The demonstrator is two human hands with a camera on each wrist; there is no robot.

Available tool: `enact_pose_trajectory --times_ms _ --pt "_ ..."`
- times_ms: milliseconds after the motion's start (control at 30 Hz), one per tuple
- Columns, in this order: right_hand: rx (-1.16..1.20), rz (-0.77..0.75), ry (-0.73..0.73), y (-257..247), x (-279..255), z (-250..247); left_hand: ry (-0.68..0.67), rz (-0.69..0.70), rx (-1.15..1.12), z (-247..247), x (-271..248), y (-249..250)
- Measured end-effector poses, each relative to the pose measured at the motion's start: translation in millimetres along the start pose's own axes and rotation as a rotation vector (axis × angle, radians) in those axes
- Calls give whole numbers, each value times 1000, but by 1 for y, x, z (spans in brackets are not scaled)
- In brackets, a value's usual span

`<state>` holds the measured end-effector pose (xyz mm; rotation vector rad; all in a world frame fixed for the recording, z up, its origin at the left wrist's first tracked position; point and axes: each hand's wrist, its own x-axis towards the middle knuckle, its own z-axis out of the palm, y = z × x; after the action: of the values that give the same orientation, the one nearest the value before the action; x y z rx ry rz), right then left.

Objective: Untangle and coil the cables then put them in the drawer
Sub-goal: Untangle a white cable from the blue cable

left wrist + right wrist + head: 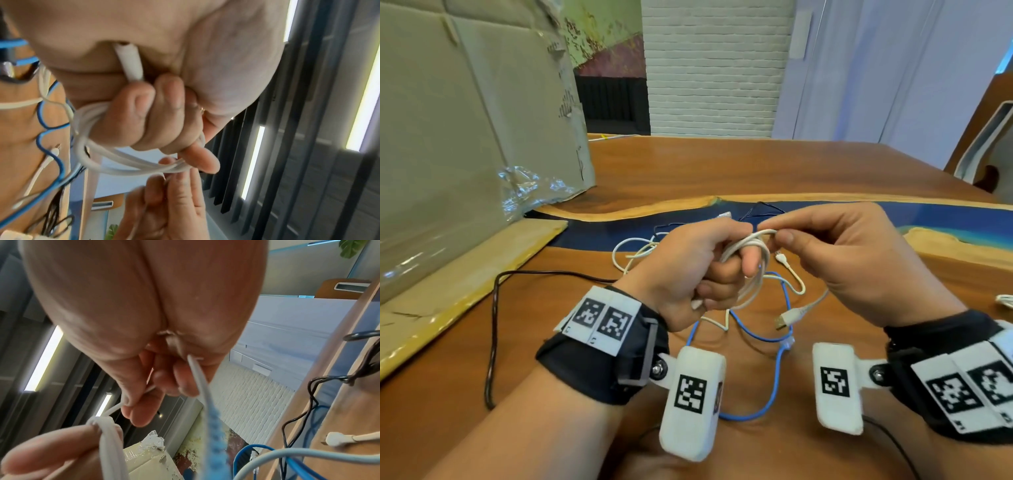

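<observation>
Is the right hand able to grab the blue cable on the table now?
Probably not right away: the right hand is pinching the white cable. The blue cable lies uncovered just below.

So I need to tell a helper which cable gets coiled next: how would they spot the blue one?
On the wooden table, look at the cable tangle just below the person's two hands. The blue cable loops on the wood between the wrists; it is the only bright blue, kinked one, while its neighbours are white or black.
</observation>
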<state>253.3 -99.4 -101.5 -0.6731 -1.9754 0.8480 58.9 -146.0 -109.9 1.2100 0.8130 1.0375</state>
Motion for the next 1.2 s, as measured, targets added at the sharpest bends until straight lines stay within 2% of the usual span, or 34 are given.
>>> enact_pose_trajectory --times_ms 167,267,333,433,633,733,800,933,1033,1133,1200 --pt "-102 14 114 5 1 8 5 78 -171 9 6 -7" --pt "-7 64 172 6 -1 18 35 108 -208 10 10 -8" --pt "151 132 142 7 -1 27 82 134 -201 8 11 -8" --pt "430 270 48 7 0 37 206 178 -127 5 15 -10" --pt "376 334 93 18 0 47 423 166 114 0 18 -11" --pt "445 383 96 17 1 51 520 182 224 -5 21 -11" --pt "576 438 96 14 2 51 525 195 300 -9 22 -12" --pt "867 498 21 12 1 43 406 289 306 -11 23 -17" --pt "729 412 -18 13 1 40 426 384 336 -13 23 -19" --pt "399 332 108 12 2 37 469 413 267 -14 22 -17" --pt "308 306 182 14 2 35 462 408 222 -13 22 -16"
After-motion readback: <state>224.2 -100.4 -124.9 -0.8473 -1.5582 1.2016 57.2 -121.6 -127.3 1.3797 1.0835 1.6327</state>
